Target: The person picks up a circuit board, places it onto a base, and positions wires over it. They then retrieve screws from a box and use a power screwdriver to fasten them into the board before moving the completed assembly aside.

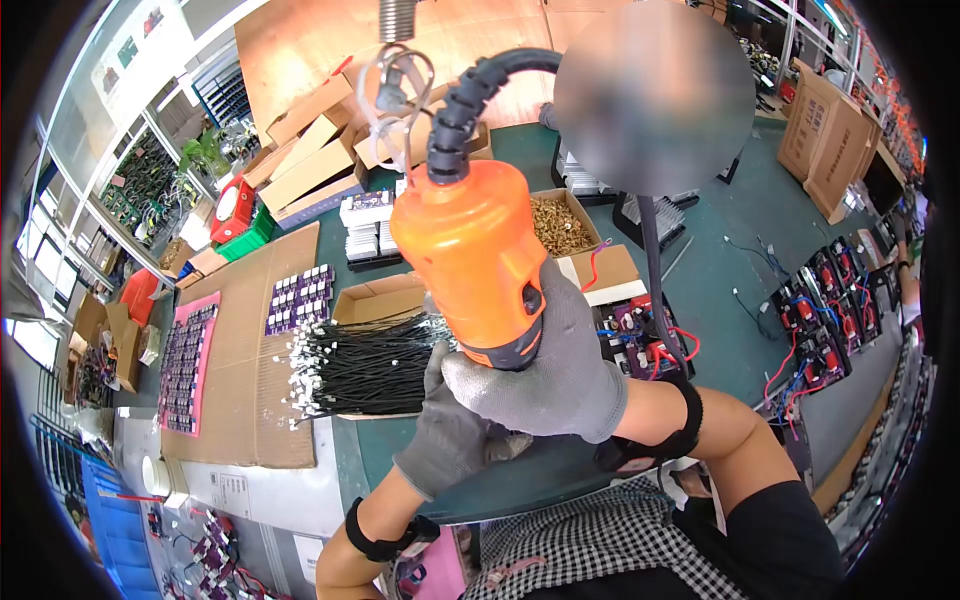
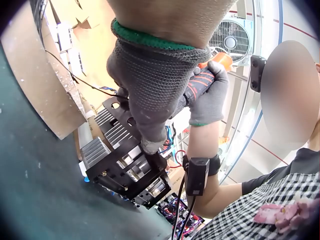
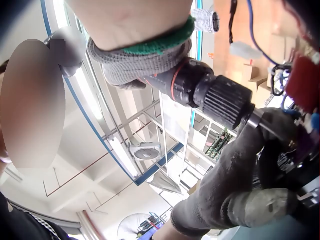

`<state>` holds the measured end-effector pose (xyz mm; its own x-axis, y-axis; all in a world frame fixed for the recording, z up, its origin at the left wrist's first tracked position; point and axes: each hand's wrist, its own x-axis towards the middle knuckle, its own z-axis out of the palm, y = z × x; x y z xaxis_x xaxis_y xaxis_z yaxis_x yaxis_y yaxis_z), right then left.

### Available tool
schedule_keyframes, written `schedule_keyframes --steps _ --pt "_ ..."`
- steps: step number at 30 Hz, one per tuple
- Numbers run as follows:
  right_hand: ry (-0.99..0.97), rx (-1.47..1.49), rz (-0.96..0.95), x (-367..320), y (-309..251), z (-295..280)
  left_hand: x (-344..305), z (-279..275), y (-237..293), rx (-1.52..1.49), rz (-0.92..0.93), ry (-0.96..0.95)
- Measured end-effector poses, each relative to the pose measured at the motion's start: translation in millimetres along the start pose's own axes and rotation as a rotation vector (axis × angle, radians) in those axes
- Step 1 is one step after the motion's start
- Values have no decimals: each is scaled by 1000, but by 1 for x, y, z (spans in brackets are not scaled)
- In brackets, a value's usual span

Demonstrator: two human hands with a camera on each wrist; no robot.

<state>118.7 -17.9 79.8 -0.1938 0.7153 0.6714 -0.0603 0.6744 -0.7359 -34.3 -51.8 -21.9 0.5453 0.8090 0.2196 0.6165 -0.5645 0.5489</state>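
1. The right hand (image 1: 545, 370), in a grey glove, has its fingers wrapped tight round the orange screwdriver (image 1: 470, 260), which is held upright with its nose pointing down.
2. The left hand (image 1: 450, 430), gloved too, sits just under the right fingers. Its own fingers curl over the top of a black finned heatsink (image 2: 125, 160) and grip it.
3. The screwdriver's bit runs down to the left fingertips, which hide its tip.
4. The heatsink stands on the green table (image 2: 30, 190), directly beneath both hands.
5. Just beyond the fingers lies a bundle of black wires (image 1: 370, 365), beside a cardboard sheet (image 1: 250, 330).
6. Farther off sits a box of screws (image 1: 560, 225).
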Motion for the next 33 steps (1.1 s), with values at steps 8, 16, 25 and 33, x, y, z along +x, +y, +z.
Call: schedule_keyframes --steps 8,16,25,33 --pt "39 40 33 -8 9 -5 -1 -2 9 59 -6 57" --pt "54 -8 228 -12 8 -12 13 -18 23 85 -31 93" --pt "-21 52 22 1 9 -2 3 20 9 275 25 203" --pt "-22 -65 23 2 7 -9 -1 8 44 338 -109 336"
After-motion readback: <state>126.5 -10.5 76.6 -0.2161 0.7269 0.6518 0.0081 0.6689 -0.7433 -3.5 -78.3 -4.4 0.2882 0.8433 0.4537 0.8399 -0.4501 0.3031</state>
